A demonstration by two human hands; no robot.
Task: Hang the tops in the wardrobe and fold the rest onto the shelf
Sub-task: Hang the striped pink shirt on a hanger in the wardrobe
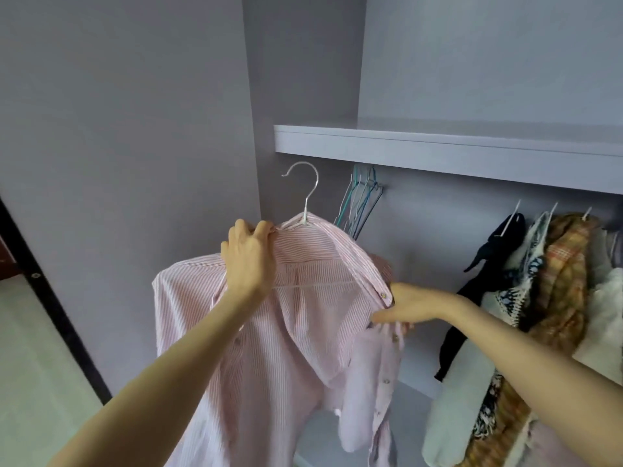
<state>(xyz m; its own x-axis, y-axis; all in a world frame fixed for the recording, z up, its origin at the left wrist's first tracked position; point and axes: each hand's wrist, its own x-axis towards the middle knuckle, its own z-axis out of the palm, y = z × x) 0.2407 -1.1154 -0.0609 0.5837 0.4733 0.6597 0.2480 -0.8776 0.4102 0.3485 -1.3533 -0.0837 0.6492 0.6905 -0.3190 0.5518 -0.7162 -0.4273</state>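
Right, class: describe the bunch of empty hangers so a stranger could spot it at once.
Find the wardrobe shelf and look just beneath its left end. The empty hangers hang there bunched together; unlike the hanger with the pink striped shirt or those rightward, they carry no clothes.

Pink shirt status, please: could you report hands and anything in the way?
Left hand grips collar; right hand holds placket. Pink shirt on hanger, not yet hung. Empty hangers nearby.

This is a home bedroom or dressing corner: a built-in grey wardrobe (472, 79) fills the frame, with a shelf (438, 146) across the upper right, spare wire hangers (360, 200) beneath it, and hung garments (546, 298) at right.
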